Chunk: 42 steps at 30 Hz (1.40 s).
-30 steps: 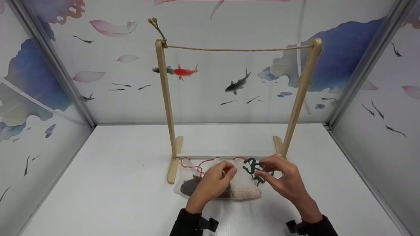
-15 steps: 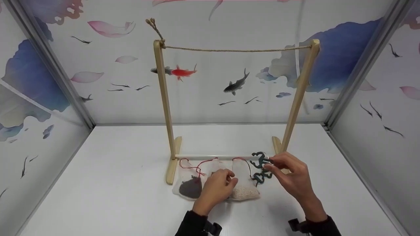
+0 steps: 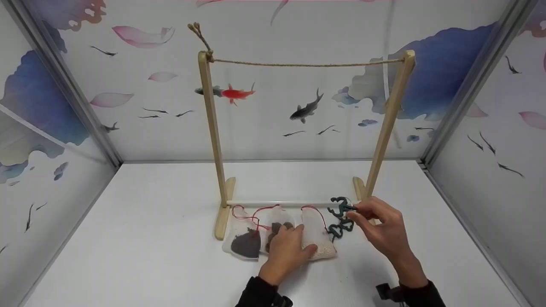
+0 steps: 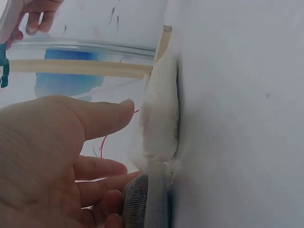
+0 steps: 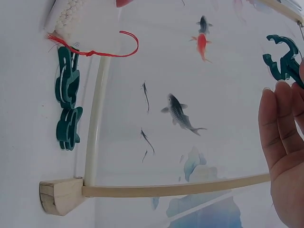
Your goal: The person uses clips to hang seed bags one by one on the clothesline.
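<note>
My right hand (image 3: pixel 381 224) pinches a dark green plastic clip (image 5: pixel 284 59) between thumb and fingers, above the table. Just beneath it lie two more green clips (image 5: pixel 68 80). Near the front of the table my left hand (image 3: pixel 286 249) has its fingertips on the middle mesh bag (image 3: pixel 275 232), which holds dark brown lumps, its thumb over the mesh bag of pale grains (image 3: pixel 322 252) on the right. In the left wrist view the thumb stands apart from the loosely bent fingers. Left of that hand lies a mesh bag with dark grey contents (image 3: pixel 245 244). The bags have red drawstrings.
Behind the bags stands a wooden frame (image 3: pixel 213 140), with a twine rope (image 3: pixel 298 65) tied between its posts and a pale bar (image 3: pixel 277 202) joining its feet. The white table (image 3: pixel 140 238) is enclosed by printed panels (image 3: pixel 264 136).
My right hand has drawn rightward with the clip, away from the left hand. The left hand has lowered onto the bags and spread its fingers.
</note>
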{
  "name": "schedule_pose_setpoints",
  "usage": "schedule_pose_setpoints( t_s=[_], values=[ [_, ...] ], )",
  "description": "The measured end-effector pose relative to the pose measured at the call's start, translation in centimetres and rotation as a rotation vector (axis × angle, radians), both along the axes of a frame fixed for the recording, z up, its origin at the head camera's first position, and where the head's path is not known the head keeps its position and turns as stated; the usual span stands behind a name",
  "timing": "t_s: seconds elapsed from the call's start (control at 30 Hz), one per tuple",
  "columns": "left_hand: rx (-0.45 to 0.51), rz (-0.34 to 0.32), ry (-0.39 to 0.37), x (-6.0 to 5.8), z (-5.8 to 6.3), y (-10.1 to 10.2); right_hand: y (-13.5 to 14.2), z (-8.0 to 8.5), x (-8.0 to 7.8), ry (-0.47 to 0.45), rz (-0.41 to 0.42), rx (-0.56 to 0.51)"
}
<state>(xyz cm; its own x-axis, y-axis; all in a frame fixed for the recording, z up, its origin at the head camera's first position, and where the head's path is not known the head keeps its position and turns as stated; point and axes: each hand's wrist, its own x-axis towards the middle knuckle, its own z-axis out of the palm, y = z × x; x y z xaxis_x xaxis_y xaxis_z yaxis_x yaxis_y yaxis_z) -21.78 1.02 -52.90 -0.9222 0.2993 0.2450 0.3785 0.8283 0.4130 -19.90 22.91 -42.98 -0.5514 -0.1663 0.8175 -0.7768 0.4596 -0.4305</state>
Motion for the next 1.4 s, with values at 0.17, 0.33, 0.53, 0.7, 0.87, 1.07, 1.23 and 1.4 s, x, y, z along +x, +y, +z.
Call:
schedule_pose_setpoints(
  t_s=[0.17, 0.33, 0.53, 0.7, 0.87, 1.07, 1.23, 1.4],
  values=[
    [-0.028, 0.014, 0.039, 0.21, -0.32, 0.34, 0.00, -0.03, -0.07, 0.006, -0.002, 0.012],
    [-0.017, 0.023, 0.023, 0.33, -0.24, 0.41, -0.02, -0.13, -0.06, 0.000, -0.006, 0.017],
    [-0.022, 0.016, 0.029, 0.21, -0.44, 0.33, 0.01, -0.18, -0.04, -0.002, -0.009, 0.026],
    [-0.014, 0.012, 0.059, 0.15, -0.55, 0.30, 0.09, -0.31, -0.17, 0.003, -0.001, 0.035],
    [0.045, 0.015, 0.035, 0.19, -0.31, 0.25, 0.15, -0.41, -0.34, 0.016, 0.024, 0.039],
    [0.098, 0.022, 0.003, -0.07, -0.22, 0.15, 0.14, -0.41, -0.48, 0.019, 0.030, 0.049],
    [0.123, 0.020, 0.013, -0.10, -0.29, 0.07, 0.12, -0.40, -0.44, 0.011, 0.034, 0.047],
    [0.149, 0.002, 0.022, -0.03, -0.26, -0.04, 0.18, -0.60, -0.39, 0.005, 0.027, 0.049]
  ],
)
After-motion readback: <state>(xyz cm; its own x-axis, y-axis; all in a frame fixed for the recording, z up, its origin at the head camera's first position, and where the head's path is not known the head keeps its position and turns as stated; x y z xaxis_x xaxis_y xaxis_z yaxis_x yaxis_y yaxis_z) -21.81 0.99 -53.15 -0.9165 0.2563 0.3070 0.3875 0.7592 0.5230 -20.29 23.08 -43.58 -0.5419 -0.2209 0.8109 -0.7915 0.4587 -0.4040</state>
